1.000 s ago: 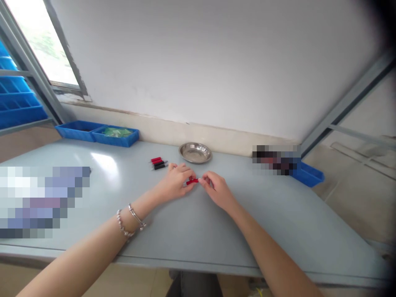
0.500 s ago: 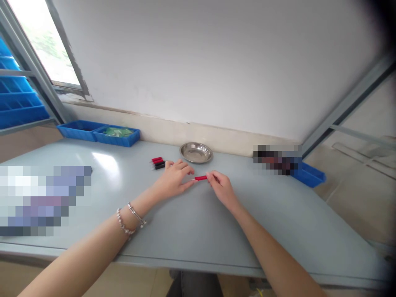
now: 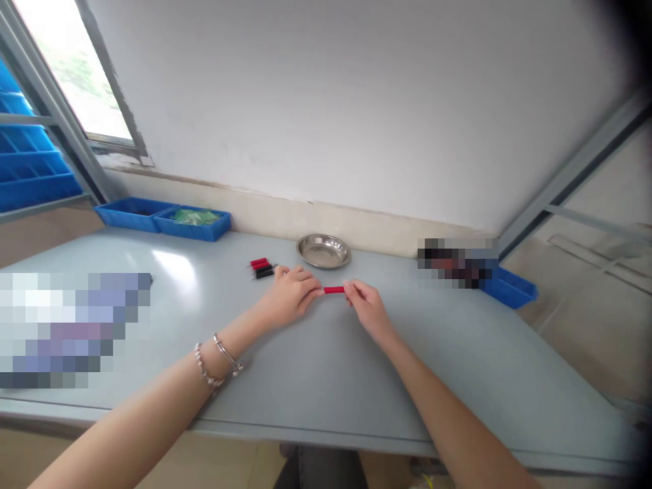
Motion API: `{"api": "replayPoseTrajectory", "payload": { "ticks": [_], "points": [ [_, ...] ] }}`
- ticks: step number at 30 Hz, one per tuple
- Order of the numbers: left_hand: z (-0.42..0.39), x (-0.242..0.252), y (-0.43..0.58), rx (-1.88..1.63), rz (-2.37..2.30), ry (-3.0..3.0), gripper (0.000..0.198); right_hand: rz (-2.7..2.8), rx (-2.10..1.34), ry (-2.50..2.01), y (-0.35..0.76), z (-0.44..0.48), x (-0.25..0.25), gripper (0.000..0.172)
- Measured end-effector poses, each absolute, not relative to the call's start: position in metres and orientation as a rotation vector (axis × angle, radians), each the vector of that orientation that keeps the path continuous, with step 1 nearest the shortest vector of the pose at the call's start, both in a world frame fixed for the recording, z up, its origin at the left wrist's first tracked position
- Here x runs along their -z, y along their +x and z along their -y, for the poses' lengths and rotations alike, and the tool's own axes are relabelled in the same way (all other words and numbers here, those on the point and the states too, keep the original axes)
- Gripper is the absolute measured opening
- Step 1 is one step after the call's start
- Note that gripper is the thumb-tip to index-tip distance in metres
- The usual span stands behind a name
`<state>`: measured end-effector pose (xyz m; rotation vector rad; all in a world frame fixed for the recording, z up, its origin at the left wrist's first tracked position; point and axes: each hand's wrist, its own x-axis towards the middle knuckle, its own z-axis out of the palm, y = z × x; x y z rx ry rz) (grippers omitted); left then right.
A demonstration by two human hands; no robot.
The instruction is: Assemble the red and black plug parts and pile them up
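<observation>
A slim red probe is stretched level between my two hands, just above the table. My left hand pinches its left end between thumb and fingers, hiding the tip. At the other end, my right hand is closed on it with thumb and forefinger. Left of my left hand lie red probes with thin metal tips. Black probes of like shape lie beside them, nearest my left hand's knuckles. Behind my hands stands a shallow round metal dish.
Blue bins stand at the back left, one with green bags in it. On the right edge sits another blue bin beside a blurred-out dark object. A pixelated patch covers something on the left of the grey table.
My left thumb and fingers have closed on the probe's left end, whose pale tip showed before. The probe has shifted slightly right and lies more level.
</observation>
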<state>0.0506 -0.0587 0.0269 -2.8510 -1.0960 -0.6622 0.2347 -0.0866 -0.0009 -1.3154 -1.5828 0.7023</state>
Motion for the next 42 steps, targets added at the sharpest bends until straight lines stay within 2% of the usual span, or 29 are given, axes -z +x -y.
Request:
{"api": "replayPoseTrajectory", "payload": {
  "ticks": [13, 30, 42],
  "points": [
    [0.055, -0.023, 0.05, 0.676, 1.139, -2.821, 0.033, 1.663, -0.714, -1.214, 0.235, 0.086, 0.001, 0.019],
    [0.056, -0.031, 0.049, 0.717, 1.302, -2.973, 0.036, 1.583, -0.73, -1.134, 0.236, 0.084, 0.006, 0.01],
    [0.052, -0.029, 0.048, 0.791, 1.301, -3.021, 0.034, 1.565, -0.808, -1.201, 0.235, 0.087, -0.001, 0.021]
  ]
}}
